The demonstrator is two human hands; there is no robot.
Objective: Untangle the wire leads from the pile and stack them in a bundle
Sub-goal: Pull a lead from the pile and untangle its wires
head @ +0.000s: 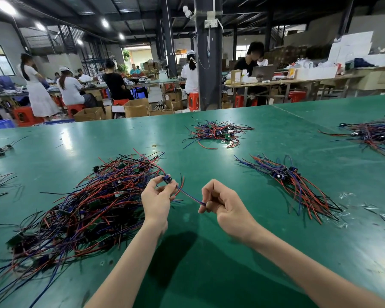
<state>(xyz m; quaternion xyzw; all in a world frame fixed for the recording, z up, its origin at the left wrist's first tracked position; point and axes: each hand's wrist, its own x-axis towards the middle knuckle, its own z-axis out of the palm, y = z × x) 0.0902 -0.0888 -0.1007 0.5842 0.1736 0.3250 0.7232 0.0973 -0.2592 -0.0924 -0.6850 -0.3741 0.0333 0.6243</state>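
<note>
- Both forearms come in from the bottom edge and are held up a bit over the green-topped bench (209, 274). The hands are near each other but not touching.
- The left hand (157, 197) has its fingers curled upward, and the fingertips pinch the small dark-blue component end of one thin blue-and-red wire lead (188, 194).
- The right hand (228, 207) is curled into a loose fist, with thumb and forefinger clamped on the far end of that lead's blue strand. The strand runs straight between the two hands.
- The lead sits in the air just beside the right edge of the big tangled pile of red, blue and black wire leads (87, 210). A red strand runs from the component back toward that pile.
- The tidy bundle of lined-up leads (293, 185) lies flat on the bench to the right, well apart from the hands.
- Two more loose wire heaps (218, 132) sit further back.
</note>
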